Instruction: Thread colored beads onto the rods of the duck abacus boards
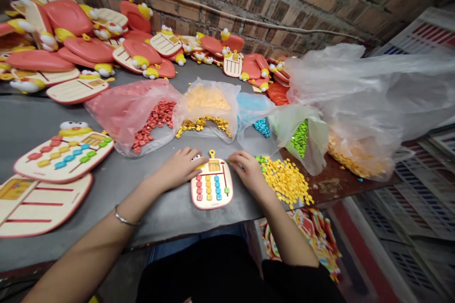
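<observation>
A small cream toy board (212,202) with a red rim lies flat on the table in front of me. Its slots carry red, yellow and blue beads, several in each, and the rightmost slot has one green bead (226,190). My left hand (183,166) grips the board's upper left, with its fingers over the yellow animal head (196,157), which is partly hidden. Beside the upper right edge, my right hand (248,170) has its fingertips pinched together. Whatever they hold is too small to make out. Loose yellow beads (286,180) lie heaped right of that hand, with some green ones (262,162).
Bags of red (156,120), yellow (206,99), blue (262,127) and green beads (300,138) stand behind the board. Two larger boards (64,156) overlap at left. Boards with red backs (67,16) pile against the brick wall. A clear bag (359,147) sits right.
</observation>
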Demonstrator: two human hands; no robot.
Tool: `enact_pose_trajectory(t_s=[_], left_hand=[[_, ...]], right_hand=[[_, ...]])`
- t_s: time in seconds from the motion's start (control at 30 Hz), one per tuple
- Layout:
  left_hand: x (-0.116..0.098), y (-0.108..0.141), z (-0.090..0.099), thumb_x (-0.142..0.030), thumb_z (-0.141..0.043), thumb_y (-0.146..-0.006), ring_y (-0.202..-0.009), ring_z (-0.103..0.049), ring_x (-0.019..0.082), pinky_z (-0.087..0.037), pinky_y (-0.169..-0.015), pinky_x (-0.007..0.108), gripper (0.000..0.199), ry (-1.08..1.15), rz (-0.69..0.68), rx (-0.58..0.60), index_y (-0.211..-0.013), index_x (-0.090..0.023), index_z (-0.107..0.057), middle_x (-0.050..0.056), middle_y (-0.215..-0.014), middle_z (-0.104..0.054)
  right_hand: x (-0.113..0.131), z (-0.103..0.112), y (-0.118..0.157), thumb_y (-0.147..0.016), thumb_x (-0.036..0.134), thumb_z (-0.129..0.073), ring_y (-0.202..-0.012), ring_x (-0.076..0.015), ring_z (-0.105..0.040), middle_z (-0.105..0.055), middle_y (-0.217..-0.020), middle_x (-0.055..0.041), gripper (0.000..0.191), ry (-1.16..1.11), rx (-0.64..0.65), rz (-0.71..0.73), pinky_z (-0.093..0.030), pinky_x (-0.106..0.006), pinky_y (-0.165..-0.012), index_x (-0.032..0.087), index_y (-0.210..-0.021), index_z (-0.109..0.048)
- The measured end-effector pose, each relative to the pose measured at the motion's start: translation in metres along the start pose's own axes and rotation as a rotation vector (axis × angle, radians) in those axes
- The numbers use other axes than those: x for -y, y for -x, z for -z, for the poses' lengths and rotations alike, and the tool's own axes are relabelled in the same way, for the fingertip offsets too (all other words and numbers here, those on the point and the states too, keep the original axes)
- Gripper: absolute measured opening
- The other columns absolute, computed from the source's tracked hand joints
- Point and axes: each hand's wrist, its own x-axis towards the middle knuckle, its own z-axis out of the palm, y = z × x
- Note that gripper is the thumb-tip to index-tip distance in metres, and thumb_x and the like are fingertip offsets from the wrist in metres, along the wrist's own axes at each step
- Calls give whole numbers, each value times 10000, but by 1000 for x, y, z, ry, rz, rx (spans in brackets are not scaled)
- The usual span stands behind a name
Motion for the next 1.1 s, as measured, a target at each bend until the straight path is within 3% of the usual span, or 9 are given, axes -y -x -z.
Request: enact_pose_trajectory(t_s=[0.2, 0.3, 0.47, 0.53, 0.63, 0.73, 0.8, 0.97, 1.1], left_hand=[[0, 0, 0, -316, -470, -983, -1054, -480, 259, -397, -874, 368, 371, 19, -5, -8, -1352, -298, -496, 84, -1210, -535], [0, 1, -1, -315, -463, -986, -1062, -476, 259, -398, -876, 368, 366, 25, -22, -12, -1349, -310, -499, 79, -1225, -538], [1, 0, -5, -330, -481, -984, -1068, -467, 259, -391, -882, 367, 361, 24, -39, -9, -1342, -304, -508, 73, -1250, -536], [1, 0, -5, -327, -480, -984, -1056, -472, 254, -388, -880, 365, 355, 25, -37, -13, -1337, -308, -513, 70, -1251, -539], [1, 0, -5, -313, -481, -982, -1045, -477, 252, -391, -866, 357, 354, 25, -25, -5, -1334, -311, -518, 69, -1253, -540], [1, 0, -4, -309, -479, -981, -1052, -473, 256, -391, -868, 362, 353, 26, -19, -3, -1332, -308, -519, 72, -1251, -539], [1, 0, -4, -312, -473, -985, -1056, -470, 256, -390, -871, 363, 353, 25, -26, -3, -1336, -304, -515, 72, -1255, -536], [-1, -1, -2, -316, -467, -991, -1061, -463, 262, -389, -880, 369, 355, 11, -28, 13, -1343, -290, -509, 74, -1249, -541], [-3, 0, 0, -309, -484, -985, -1069, -461, 266, -389, -887, 376, 362, -5, -19, 18, -1346, -294, -504, 78, -1251, -536]], right_hand=[[5, -25, -10, -926, 172, -547, -737, -182, -534, -544, -765, -30, 186, 154, 85, 11, -463, -292, -692, 198, -801, -681], [7, -17, -4, -932, 173, -554, -737, -178, -539, -546, -771, -30, 175, 134, 138, -7, -455, -291, -687, 191, -818, -687], [11, 13, 3, -928, 216, -591, -854, -183, -613, -650, -868, -35, 117, -158, 334, 42, -481, -312, -795, 208, -875, -694], [3, 23, 6, -935, 222, -574, -882, -189, -624, -667, -903, -41, 122, -181, 252, -4, -487, -321, -816, 211, -899, -690], [-21, 28, 11, -909, 163, -551, -855, -209, -617, -647, -897, -68, 135, 66, 55, -153, -489, -331, -786, 190, -893, -683], [-43, 23, 14, -869, 105, -530, -839, -213, -603, -629, -910, -81, 162, 296, 112, -228, -482, -325, -772, 177, -874, -675], [-47, 20, 13, -859, 102, -523, -818, -206, -594, -613, -904, -76, 153, 326, 130, -226, -482, -313, -752, 181, -841, -653], [-23, 15, 5, -875, 171, -532, -775, -190, -574, -556, -862, -53, 68, 44, -19, -146, -503, -298, -698, 202, -827, -570], [0, -1, -1, -915, 231, -524, -842, -192, -589, -578, -915, -57, 53, -174, 5, -82, -530, -302, -711, 219, -879, -562]])
